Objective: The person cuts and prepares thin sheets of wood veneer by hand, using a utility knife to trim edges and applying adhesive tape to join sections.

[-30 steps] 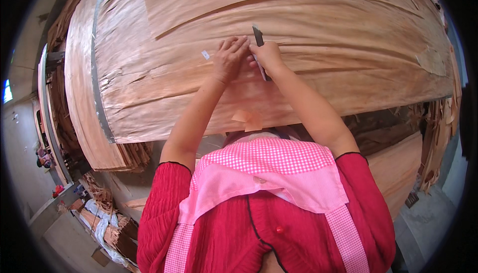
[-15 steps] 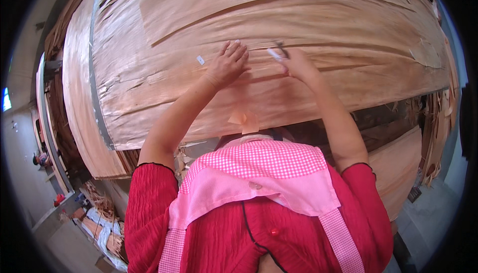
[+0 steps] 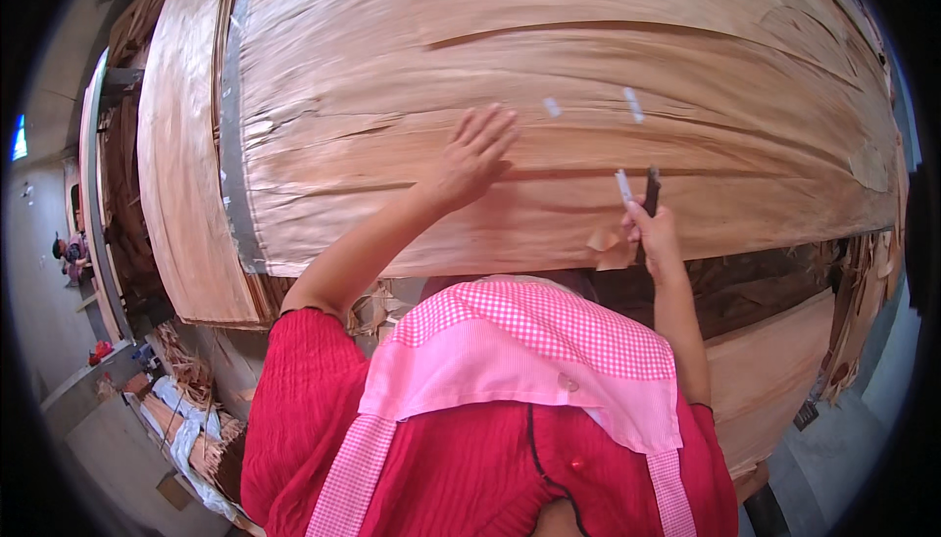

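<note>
A broad sheet of wood veneer (image 3: pixel 549 76) fills the upper half of the view, its grain running left to right and its near edge curving from 8 o'clock across to 3 o'clock. The left hand (image 3: pixel 472 157) lies flat on the sheet just above centre, fingers spread wide and pointing toward 1 o'clock, holding nothing. The right hand (image 3: pixel 651 233), at about 3 o'clock from centre, is closed around a dark-handled knife (image 3: pixel 651 187) that stands upright with its tip on the sheet; a small white strip of tape (image 3: pixel 623 187) sticks up just beside the knife, at the same fingers. Two more white tape bits (image 3: pixel 633 104) sit on the veneer at 12 o'clock from that hand, apart from it. A torn flap of veneer (image 3: pixel 606 246) curls at the near edge, just left of the right hand.

Long splits run along the sheet between the hands. Bare veneer spreads wide toward 12 and 2 o'clock. Left of the sheet, at 9 o'clock, a grey metal band (image 3: pixel 231 135) borders it, with another veneer stack (image 3: pixel 176 174) beyond.
</note>
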